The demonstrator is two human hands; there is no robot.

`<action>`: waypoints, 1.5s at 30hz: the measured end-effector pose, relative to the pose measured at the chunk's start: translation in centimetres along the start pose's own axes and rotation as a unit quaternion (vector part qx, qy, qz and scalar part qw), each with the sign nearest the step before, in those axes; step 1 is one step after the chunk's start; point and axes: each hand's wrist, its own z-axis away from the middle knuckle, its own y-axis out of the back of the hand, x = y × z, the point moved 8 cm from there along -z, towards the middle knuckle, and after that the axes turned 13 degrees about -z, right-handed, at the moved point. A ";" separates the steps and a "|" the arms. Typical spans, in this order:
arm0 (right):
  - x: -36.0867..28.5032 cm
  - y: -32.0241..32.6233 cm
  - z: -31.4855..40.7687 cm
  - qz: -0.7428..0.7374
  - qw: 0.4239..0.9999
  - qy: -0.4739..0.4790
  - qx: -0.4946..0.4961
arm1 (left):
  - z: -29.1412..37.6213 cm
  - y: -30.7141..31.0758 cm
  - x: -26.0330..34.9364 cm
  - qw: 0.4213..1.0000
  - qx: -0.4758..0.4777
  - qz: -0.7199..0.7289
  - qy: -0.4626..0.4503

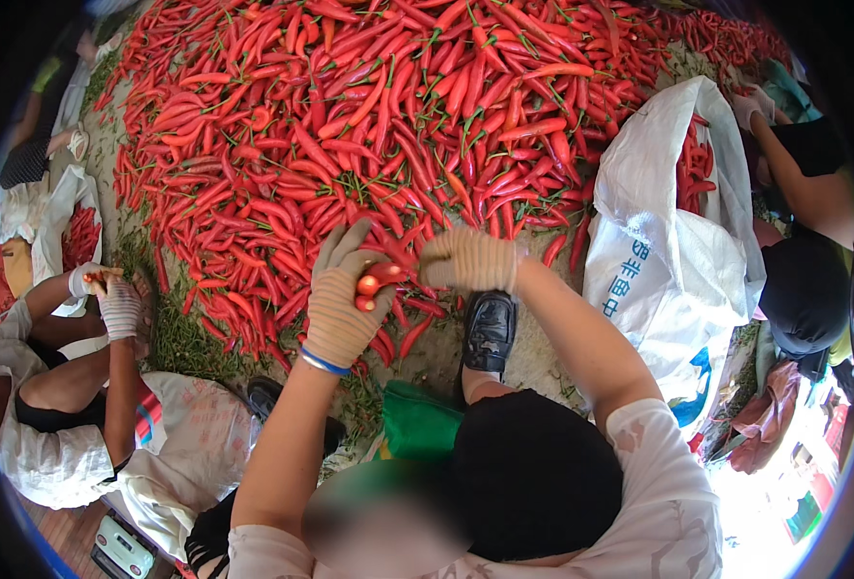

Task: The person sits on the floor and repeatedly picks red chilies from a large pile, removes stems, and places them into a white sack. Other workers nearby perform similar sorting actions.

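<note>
A wide heap of red chili peppers (398,137), many with green stems, covers the ground before me. My left hand (343,304), in a striped knit glove, is closed around several red chili peppers (369,284) whose stemless ends face me. Close to its right, at the near edge of the heap, is my right hand (470,259) in a similar glove. Its fingers are curled and slightly blurred, and their tips are partly hidden. A red pepper lies between the two hands; whether the right fingers touch it is unclear.
A white woven sack (669,210) holding chilies stands at the right. Green stems (195,333) litter the ground at the left. A co-worker's gloved hands (115,300) hold chilies at the left; another co-worker (796,159) sits at the right. Green fabric (416,423) lies near my shoe (490,329).
</note>
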 end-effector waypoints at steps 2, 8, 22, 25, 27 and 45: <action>-1.0 -2.4 1.3 -0.018 0.996 0.021 -0.083 | -0.6 0.0 1.2 0.996 -0.057 -0.015 -0.065; -1.4 -3.8 2.5 0.102 0.992 0.038 -0.064 | 1.7 -1.7 1.4 0.978 -0.208 0.009 -0.020; -3.0 -6.0 2.7 0.261 0.965 0.018 0.011 | 6.0 -3.1 0.2 0.970 -0.194 0.003 0.144; -1.8 -4.1 2.5 0.309 0.944 0.091 0.066 | 5.5 -2.9 -0.9 0.959 -0.209 -0.078 0.173; -2.8 -0.9 3.4 0.358 0.888 0.239 0.159 | 6.5 -3.9 -3.3 0.948 -0.218 -0.029 0.228; -0.4 -2.7 1.4 0.405 0.913 0.051 -0.017 | 1.5 -2.9 1.5 0.971 -0.235 -0.018 -0.040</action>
